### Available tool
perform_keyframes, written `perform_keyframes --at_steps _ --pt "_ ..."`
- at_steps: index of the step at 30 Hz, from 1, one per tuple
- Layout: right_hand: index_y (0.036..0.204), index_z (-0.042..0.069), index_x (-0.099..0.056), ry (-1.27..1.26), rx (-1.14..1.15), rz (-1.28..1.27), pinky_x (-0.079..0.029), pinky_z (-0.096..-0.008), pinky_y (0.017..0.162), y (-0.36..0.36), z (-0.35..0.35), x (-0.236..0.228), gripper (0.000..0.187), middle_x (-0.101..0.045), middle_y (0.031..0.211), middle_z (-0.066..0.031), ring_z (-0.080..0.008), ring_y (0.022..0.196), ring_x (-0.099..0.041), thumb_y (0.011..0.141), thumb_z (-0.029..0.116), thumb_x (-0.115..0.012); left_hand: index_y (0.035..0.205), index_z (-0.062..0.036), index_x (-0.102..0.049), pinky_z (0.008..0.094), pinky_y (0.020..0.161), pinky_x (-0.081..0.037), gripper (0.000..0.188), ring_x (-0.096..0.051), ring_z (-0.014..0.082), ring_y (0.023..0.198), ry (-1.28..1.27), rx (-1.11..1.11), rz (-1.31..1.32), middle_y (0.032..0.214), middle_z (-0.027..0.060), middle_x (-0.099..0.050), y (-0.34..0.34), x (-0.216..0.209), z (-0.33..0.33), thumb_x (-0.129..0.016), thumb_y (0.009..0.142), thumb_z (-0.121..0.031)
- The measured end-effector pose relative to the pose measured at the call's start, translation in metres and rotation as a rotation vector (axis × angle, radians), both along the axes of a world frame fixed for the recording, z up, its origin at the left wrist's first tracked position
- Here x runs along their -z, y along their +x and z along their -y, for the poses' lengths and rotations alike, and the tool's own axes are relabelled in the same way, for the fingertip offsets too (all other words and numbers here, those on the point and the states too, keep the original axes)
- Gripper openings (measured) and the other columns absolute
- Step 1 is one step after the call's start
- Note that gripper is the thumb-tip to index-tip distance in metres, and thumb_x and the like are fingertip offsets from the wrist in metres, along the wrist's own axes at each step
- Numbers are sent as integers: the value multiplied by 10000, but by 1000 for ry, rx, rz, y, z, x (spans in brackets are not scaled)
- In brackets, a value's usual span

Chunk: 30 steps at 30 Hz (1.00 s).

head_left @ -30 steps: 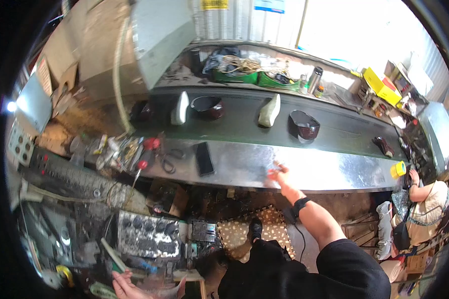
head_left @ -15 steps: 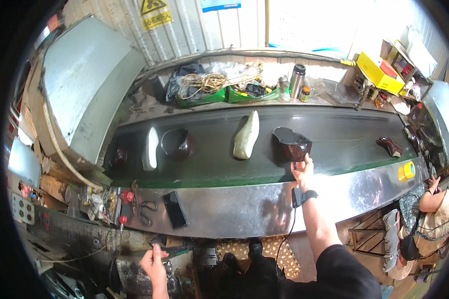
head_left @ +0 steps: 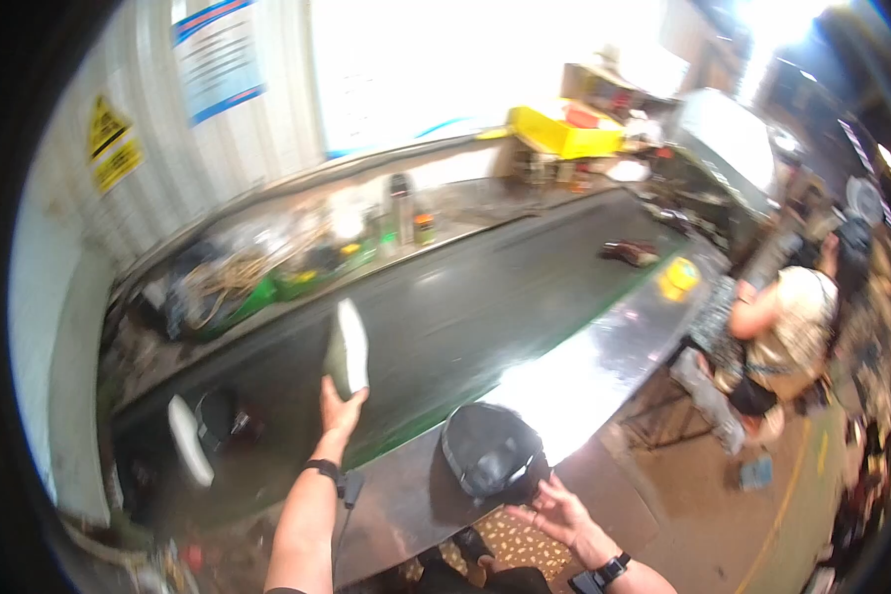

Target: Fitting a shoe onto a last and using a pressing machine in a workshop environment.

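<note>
My left hand [head_left: 339, 411] reaches up onto the dark conveyor belt [head_left: 485, 307], thumb and fingers closed around the near end of a pale shoe sole [head_left: 347, 346] with a greenish underside. My right hand [head_left: 554, 510] hovers lower down, palm up with fingers spread and nothing in it. It is just in front of a black shoe upper [head_left: 490, 450] that rests on the shiny steel ledge [head_left: 584, 381] along the belt's near side. Both wrists carry dark bands.
Another white sole [head_left: 183, 441] and a dark shoe [head_left: 218, 421] lie on the belt at left, a brown shoe [head_left: 629, 252] and a yellow object [head_left: 675, 277] at far right. A seated person [head_left: 782, 327] works on the right. Green trays [head_left: 267, 277] and a yellow box [head_left: 559, 129] stand behind.
The view has swung right. My right hand left the black upper, which moved from the belt to the steel ledge. My left hand rose from below the ledge to the pale sole.
</note>
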State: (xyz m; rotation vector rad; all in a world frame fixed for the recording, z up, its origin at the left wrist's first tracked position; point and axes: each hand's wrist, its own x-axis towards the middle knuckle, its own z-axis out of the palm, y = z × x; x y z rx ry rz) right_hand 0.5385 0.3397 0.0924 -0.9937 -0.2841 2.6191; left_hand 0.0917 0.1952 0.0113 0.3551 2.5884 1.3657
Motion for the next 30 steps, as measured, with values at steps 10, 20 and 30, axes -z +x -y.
perform_keyframes --at_steps 10,20,30 --pt "1538 180 -371 386 -72 193 -537 -422 969 30 16 -30 710 -617 1315 -15 -168 1129 -621 929 88 -723 1412 -105 -510 543 1096 -347 733 -398 442 1328 -257 6 -363 1433 233 -436 41 -29 9 -711 711 -28" --pt "1584 25 -261 1093 -286 98 -472 -302 988 -19 -6 -67 921 -627 1274 -114 -137 1101 -583 856 146 -813 961 -179 -721 507 995 -365 265 -467 327 1185 -137 915 -976 1233 60 -538 267 -98 111 -751 698 -183" --pt "1603 86 -224 1119 -768 -59 -520 -298 786 -76 59 -168 926 -688 1083 -87 -140 924 -625 896 283 -790 1147 -15 -635 378 853 -577 232 -704 231 938 1189 109 923 1082 100 -704 267 -250 68 -608 1010 -201"
